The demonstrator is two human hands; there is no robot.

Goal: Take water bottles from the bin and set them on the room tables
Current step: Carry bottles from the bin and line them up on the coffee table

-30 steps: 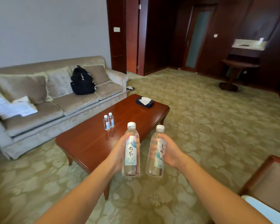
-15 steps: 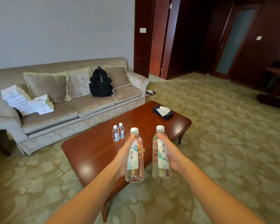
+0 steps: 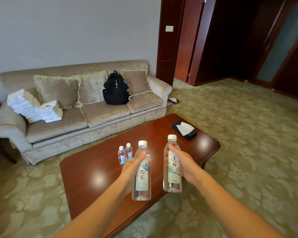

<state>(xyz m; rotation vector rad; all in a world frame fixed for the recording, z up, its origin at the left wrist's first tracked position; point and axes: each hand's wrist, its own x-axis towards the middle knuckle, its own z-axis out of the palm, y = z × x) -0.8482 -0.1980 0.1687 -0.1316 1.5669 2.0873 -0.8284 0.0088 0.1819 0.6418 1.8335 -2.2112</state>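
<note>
My left hand (image 3: 130, 170) grips a clear water bottle (image 3: 141, 181) with a white cap and a pale label, held upright above the near part of the wooden coffee table (image 3: 93, 177). My right hand (image 3: 187, 166) holds a second, matching water bottle (image 3: 172, 170) upright beside it, slightly farther right. Two small water bottles (image 3: 126, 154) stand together on the table just beyond my left hand. No bin is in view.
A dark tissue box (image 3: 185, 130) sits at the table's far right end. Behind the table stands a beige sofa (image 3: 86, 117) with a black backpack (image 3: 116, 89) and stacked white towels (image 3: 33, 108). Patterned carpet surrounds the table; dark wooden doors (image 3: 248, 40) lie at the back right.
The view has swung left and closer to the coffee table. Both hands have carried their bottles forward so they now hang over the tabletop, near the two small bottles.
</note>
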